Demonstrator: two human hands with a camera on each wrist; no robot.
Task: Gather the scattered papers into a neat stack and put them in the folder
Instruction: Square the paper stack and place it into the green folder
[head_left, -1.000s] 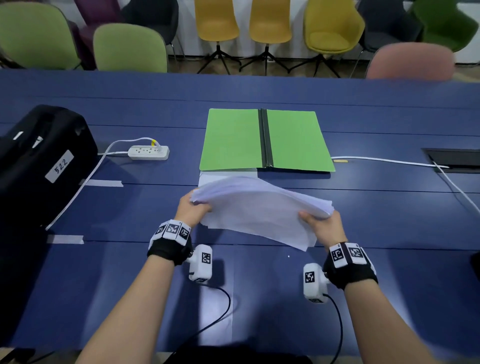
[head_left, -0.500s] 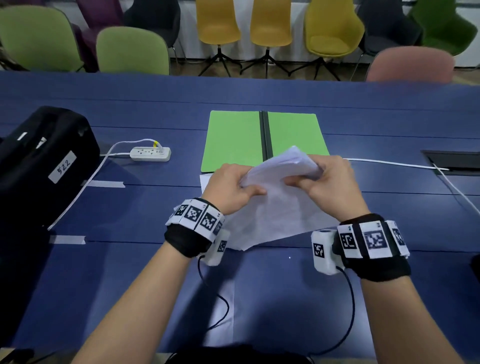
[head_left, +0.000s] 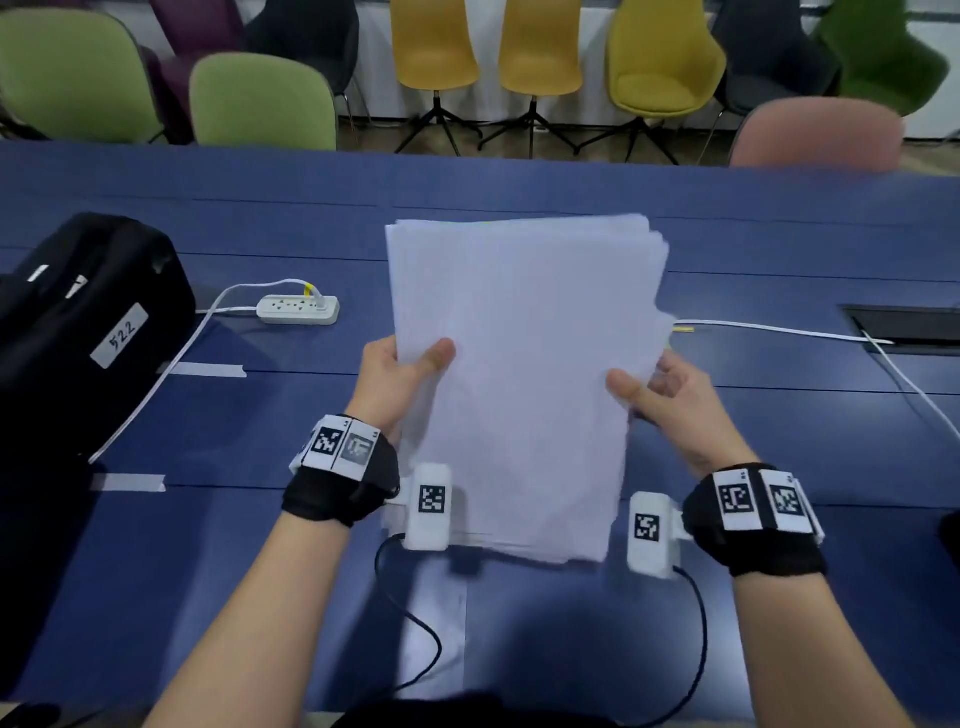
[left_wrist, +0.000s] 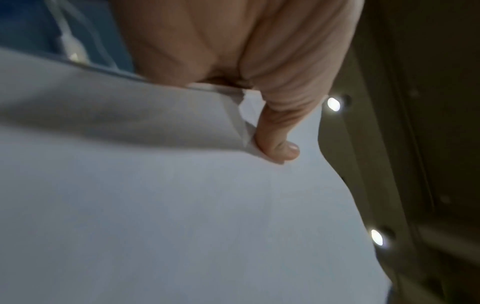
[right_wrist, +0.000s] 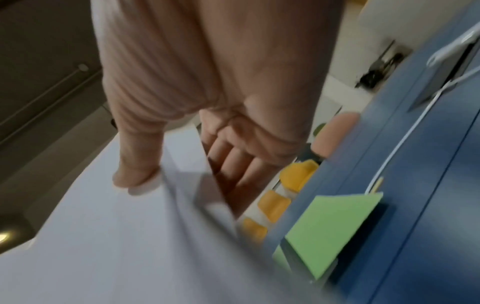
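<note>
A stack of white papers (head_left: 524, 374) stands nearly upright over the blue table (head_left: 779, 452), its sheets roughly aligned and its lower edge close to the tabletop. My left hand (head_left: 410, 371) grips the stack's left side, thumb (left_wrist: 278, 133) on the near face. My right hand (head_left: 654, 389) grips the right side, thumb (right_wrist: 135, 168) in front and fingers (right_wrist: 233, 162) behind. The papers (left_wrist: 155, 205) fill the left wrist view. The green folder (right_wrist: 335, 230) lies open on the table behind the stack; the head view hides it.
A black bag (head_left: 78, 322) sits at the left. A white power strip (head_left: 298, 309) and its cord lie left of the stack. A white cable (head_left: 779, 330) runs to a table socket hatch (head_left: 914, 327) at the right. Chairs (head_left: 535, 47) line the far side.
The papers went from lying flat and bent between my hands to standing upright as one squared stack. Both hands shifted to the stack's sides, and the stack now covers the folder.
</note>
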